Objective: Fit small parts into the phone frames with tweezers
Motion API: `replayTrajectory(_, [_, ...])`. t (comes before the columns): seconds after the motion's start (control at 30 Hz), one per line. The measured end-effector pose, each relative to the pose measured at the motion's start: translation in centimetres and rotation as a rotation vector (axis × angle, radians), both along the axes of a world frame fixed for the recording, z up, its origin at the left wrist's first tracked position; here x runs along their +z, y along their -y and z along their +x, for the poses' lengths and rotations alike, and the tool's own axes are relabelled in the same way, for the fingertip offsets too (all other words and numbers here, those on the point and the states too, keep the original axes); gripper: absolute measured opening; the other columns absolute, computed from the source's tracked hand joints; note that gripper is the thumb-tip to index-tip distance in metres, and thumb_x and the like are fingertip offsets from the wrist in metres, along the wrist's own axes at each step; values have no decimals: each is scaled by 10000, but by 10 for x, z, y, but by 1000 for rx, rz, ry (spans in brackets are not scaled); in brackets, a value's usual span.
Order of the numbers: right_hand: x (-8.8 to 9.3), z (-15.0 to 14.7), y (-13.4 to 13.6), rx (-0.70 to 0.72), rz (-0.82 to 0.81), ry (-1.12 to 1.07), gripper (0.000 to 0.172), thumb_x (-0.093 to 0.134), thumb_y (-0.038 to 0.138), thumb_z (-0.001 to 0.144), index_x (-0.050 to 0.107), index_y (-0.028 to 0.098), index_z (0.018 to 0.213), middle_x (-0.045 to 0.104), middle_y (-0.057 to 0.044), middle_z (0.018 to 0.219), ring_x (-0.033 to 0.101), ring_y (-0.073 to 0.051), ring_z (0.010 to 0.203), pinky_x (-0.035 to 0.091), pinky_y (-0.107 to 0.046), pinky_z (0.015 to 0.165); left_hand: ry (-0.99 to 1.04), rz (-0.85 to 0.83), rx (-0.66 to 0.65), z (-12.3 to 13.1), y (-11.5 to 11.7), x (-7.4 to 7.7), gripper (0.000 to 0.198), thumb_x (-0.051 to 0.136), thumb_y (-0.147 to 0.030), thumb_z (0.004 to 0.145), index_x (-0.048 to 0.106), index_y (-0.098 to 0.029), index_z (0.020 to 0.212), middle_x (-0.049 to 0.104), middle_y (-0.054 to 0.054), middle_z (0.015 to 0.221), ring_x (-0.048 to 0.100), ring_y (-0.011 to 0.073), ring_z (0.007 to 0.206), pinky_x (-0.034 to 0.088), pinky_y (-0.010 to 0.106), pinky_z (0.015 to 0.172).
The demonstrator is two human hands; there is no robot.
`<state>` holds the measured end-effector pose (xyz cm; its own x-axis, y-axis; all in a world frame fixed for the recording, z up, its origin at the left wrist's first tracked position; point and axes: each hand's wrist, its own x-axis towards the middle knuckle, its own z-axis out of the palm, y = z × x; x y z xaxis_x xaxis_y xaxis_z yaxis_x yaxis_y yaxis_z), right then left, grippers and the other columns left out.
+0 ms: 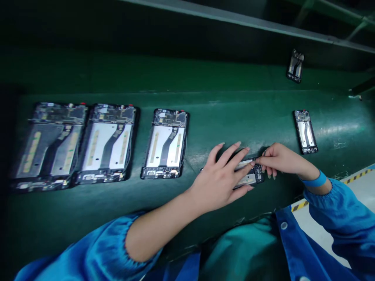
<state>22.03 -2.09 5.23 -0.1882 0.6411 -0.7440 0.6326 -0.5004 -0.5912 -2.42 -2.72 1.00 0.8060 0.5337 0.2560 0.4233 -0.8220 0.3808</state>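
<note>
An opened phone [247, 180] lies sideways on the green bench, its silvery battery area and the circuitry at its right end showing. Spread flat across it, my left hand [216, 181] covers much of the phone, with the index fingertip near the right end. My right hand [275, 158] is closed in a pinch at that right end, thumb and index finger together by the small boards. A thin dark strand shows near the pinch, but I cannot make out what the fingers hold. A blue band [318, 180] circles my right wrist.
To the left, three opened phones lie in a row: one at the far left [48, 150], one beside it [107, 144], one nearer [166, 144]. On the right lie another phone [305, 132] and one farther back [295, 66]. A metal rail [234, 20] runs above the green bench [228, 113].
</note>
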Motion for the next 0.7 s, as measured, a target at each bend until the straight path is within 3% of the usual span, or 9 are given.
replayTrajectory(0.3, [-2, -3, -7, -3, -53, -37, 367, 616, 249, 925, 659, 150, 574, 654, -40, 500, 583, -104, 376, 440, -156, 408, -3, -19, -20, 4, 2, -3, 499, 568, -548, 970, 661, -224, 1337, 578, 151, 1387, 408, 380, 1402, 292, 600, 1143])
replayTrajectory(0.4, [-3, -7, -8, -5, -52, 4, 365, 584, 209, 894, 651, 148, 541, 653, -51, 495, 585, -105, 372, 398, -143, 364, 5, -74, -36, -3, -9, 8, 466, 581, -530, 970, 666, -226, 1313, 607, 137, 1333, 470, 357, 1334, 324, 553, 1091])
replayTrajectory(0.5, [-4, -10, -8, -23, -91, 36, 340, 584, 217, 868, 674, 141, 549, 688, -81, 550, 634, -129, 428, 362, -134, 316, -85, -206, 14, -21, -32, 27, 295, 544, -407, 1003, 738, -211, 1107, 705, 73, 1035, 627, 257, 1025, 399, 433, 938])
replayTrajectory(0.57, [-6, -10, -8, -42, -119, 27, 329, 590, 227, 862, 692, 138, 562, 700, -94, 570, 665, -147, 469, 386, -132, 314, -202, -279, 39, -34, -50, 38, 252, 536, -319, 988, 755, -196, 962, 706, 43, 862, 642, 219, 863, 405, 382, 842])
replayTrajectory(0.7, [-8, -8, -7, -81, -131, 11, 331, 603, 235, 858, 696, 148, 552, 692, -92, 550, 676, -153, 481, 433, -134, 325, -276, -389, -36, -45, -69, 44, 237, 533, -178, 922, 763, -208, 874, 734, 26, 872, 666, 206, 873, 395, 361, 833])
